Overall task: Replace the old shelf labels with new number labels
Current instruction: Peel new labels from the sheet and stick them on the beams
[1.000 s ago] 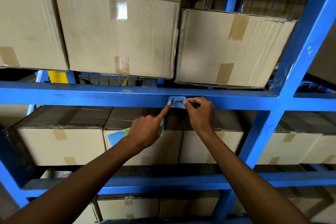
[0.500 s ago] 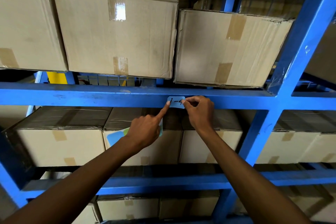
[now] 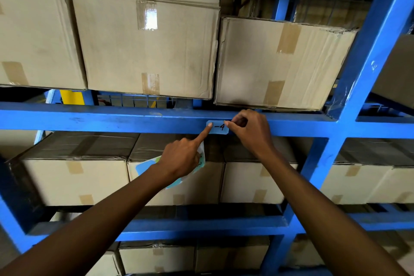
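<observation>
Setting: blue steel racking, seen from below, stacked with taped cardboard cartons.
Upper shelf: three cartons in a row, right one sagging, crumpled at its top edge.
Middle shelf: cartons side by side under the beam, more past the upright on the right.
Bottom shelf: further cartons, partly cut off by the frame edge.
Beam: horizontal blue rail between upper and middle shelves, paint scuffed.
Label: one pale blue label stuck on the beam's face, handwritten, "-4" readable, first character hidden by a fingertip.
Left hand: left hand, index finger stretched out, tip pressing the label's left end; remaining fingers curled over a sheet of blue and green stickers.
Right hand: right hand, thumb and forefinger pinched on the label's right edge.
Obstruction: both forearms crossing the middle-shelf cartons.
Background: yellow post behind the racking, wire mesh further back.
</observation>
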